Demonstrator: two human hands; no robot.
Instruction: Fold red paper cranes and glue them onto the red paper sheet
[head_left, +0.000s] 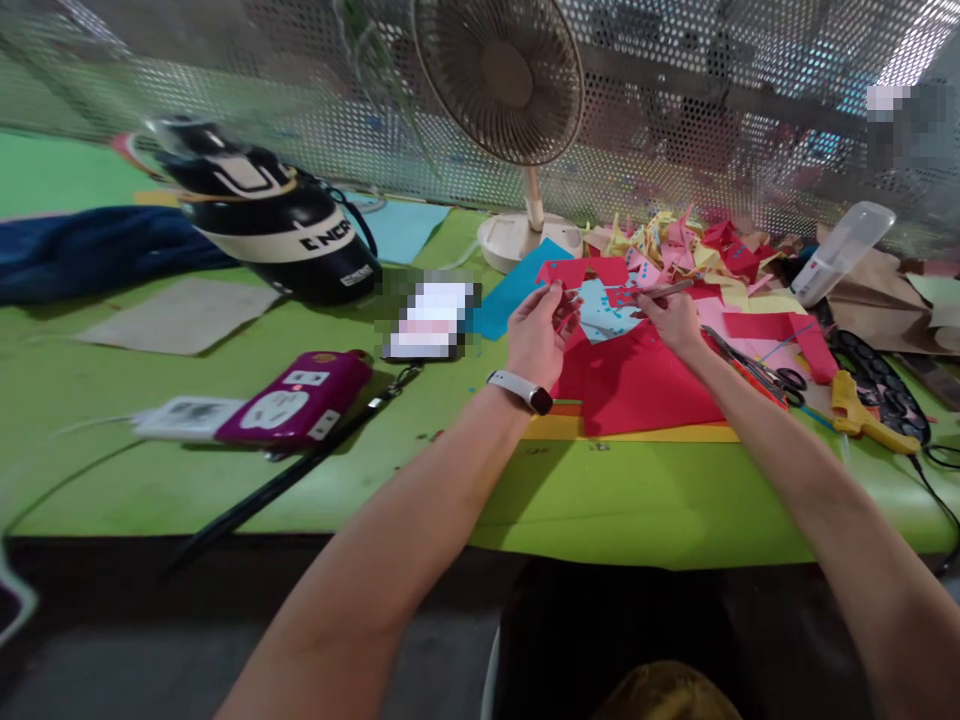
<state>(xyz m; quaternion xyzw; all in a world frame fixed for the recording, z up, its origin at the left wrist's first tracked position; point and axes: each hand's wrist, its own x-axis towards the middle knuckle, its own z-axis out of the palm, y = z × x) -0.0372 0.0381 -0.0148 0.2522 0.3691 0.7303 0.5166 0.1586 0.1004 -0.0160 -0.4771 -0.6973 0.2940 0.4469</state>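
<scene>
My left hand [541,325], with a pale-banded watch on its wrist, is closed on a cut piece of red paper [574,270]. Close by on the right, my right hand [673,312] grips a slim pen-like tool [671,289]; its exact kind is too small to make out. A small red scrap [619,297] shows at the tool's left end. Beneath the hands is a light blue sheet with darker blue specks [600,315]. Red paper sheets [645,385] lie nearer to me, over yellow-orange paper [660,430]. A blue sheet [510,297] is left of my left hand.
Colored paper scraps [679,245] pile up behind. Scissors [787,380], a yellow glue gun [862,415] and a black tray [889,385] are right. A fan [531,200] stands at the back. Leftward are a phone [431,320], power strip [296,400] and black flask [292,240].
</scene>
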